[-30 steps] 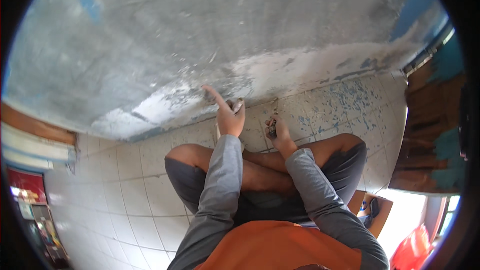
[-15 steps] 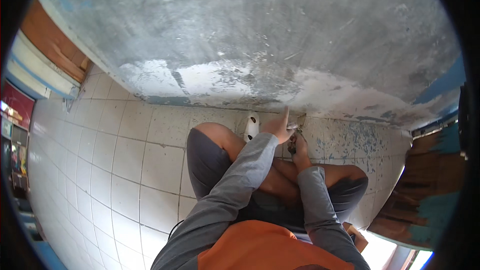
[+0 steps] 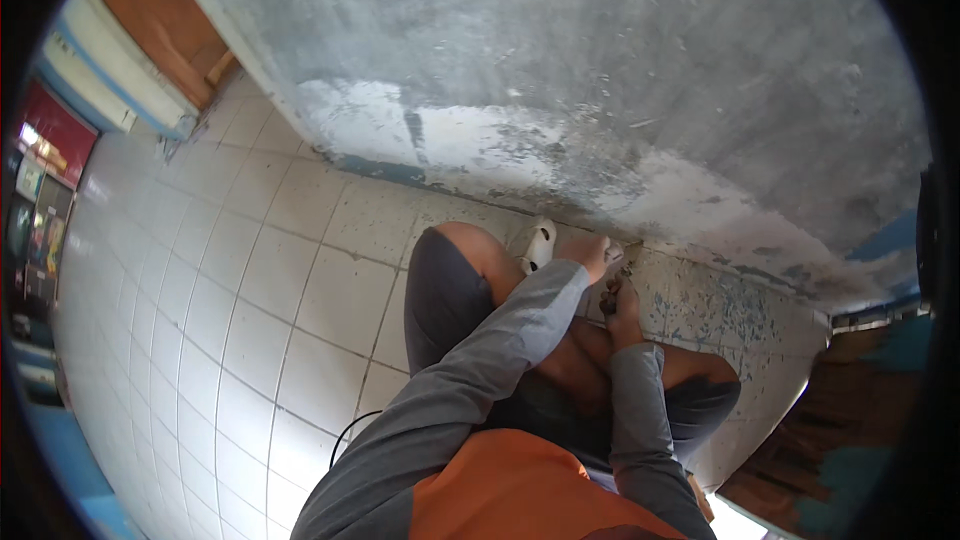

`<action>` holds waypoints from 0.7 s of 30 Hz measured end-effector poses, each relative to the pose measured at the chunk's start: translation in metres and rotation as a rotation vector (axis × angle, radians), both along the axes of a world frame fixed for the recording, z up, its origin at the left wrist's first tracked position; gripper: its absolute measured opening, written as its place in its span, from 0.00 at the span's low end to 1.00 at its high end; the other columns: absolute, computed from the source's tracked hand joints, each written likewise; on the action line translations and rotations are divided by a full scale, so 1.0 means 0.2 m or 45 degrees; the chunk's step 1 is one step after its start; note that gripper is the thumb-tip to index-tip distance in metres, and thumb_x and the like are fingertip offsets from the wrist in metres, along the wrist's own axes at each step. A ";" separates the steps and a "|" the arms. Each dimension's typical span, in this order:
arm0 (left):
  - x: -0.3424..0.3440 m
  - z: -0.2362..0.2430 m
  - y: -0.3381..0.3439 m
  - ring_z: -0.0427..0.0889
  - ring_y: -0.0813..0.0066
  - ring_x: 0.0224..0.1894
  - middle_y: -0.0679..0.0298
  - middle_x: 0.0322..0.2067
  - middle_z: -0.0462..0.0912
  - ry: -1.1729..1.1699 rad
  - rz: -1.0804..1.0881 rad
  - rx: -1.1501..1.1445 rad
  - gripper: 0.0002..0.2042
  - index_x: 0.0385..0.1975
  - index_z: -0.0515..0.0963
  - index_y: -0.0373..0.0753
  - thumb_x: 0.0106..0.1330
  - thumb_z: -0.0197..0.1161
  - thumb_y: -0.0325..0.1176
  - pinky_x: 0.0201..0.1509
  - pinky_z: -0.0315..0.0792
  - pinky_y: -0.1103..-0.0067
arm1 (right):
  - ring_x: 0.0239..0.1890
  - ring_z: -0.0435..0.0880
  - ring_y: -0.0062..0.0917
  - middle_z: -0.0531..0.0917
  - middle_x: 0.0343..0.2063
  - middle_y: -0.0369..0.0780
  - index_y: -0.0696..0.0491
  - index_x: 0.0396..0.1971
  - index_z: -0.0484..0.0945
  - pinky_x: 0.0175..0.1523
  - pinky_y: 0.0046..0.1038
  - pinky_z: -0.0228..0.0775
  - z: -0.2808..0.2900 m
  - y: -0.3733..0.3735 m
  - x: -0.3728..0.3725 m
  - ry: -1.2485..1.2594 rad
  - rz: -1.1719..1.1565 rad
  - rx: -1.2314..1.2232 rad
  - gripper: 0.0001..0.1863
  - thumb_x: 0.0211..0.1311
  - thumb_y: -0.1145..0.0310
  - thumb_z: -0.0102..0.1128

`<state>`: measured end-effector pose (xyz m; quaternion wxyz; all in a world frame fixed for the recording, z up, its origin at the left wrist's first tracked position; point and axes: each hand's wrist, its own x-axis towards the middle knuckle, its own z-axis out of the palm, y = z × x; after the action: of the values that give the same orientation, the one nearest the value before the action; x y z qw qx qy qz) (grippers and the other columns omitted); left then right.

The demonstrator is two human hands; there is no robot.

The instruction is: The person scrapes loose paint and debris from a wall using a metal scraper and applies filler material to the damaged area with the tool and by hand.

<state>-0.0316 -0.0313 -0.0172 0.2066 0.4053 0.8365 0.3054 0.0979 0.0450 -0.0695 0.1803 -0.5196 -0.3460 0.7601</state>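
left hand (image 3: pixel 587 255): fingers hidden behind a pale item, too small to tell
right hand (image 3: pixel 624 302): dark object in it, too small to identify
sandal (image 3: pixel 538 243): partly hidden by knee

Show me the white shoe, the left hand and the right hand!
white shoe (image 3: pixel 538 243), head view, on its top.
left hand (image 3: pixel 588 254), head view, on its back.
right hand (image 3: pixel 626 302), head view, on its back.

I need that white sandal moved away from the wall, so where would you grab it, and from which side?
Take the white sandal by its upper end, coming from the open tiled floor on its left. It lies lengthwise toward the wall, its lower end is tucked against the knee, and the left hand crowds its right side.
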 end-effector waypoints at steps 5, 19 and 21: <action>0.05 0.05 0.12 0.79 0.51 0.39 0.53 0.32 0.81 0.042 0.056 0.050 0.17 0.38 0.77 0.41 0.64 0.54 0.50 0.41 0.71 0.62 | 0.15 0.68 0.19 0.72 0.20 0.35 0.53 0.37 0.73 0.18 0.23 0.59 -0.16 0.13 0.08 0.016 -0.048 0.098 0.11 0.63 0.61 0.52; -0.07 0.07 0.08 0.77 0.43 0.42 0.44 0.37 0.79 0.036 0.360 0.253 0.20 0.45 0.69 0.32 0.62 0.55 0.43 0.46 0.70 0.60 | 0.16 0.69 0.16 0.73 0.23 0.33 0.55 0.47 0.73 0.20 0.22 0.61 0.34 -0.03 0.13 -0.071 0.162 0.548 0.17 0.65 0.58 0.51; -0.07 0.00 0.14 0.75 0.40 0.45 0.39 0.39 0.77 0.065 0.299 0.342 0.22 0.46 0.68 0.31 0.64 0.50 0.46 0.50 0.67 0.58 | 0.22 0.74 0.17 0.76 0.27 0.35 0.56 0.50 0.72 0.26 0.23 0.66 0.39 0.04 0.23 -0.118 0.229 0.843 0.21 0.65 0.57 0.54</action>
<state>-0.0466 -0.0031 -0.0165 0.0922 0.3365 0.8347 0.4261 0.1437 0.0529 0.0079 0.2553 -0.4344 -0.6260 0.5951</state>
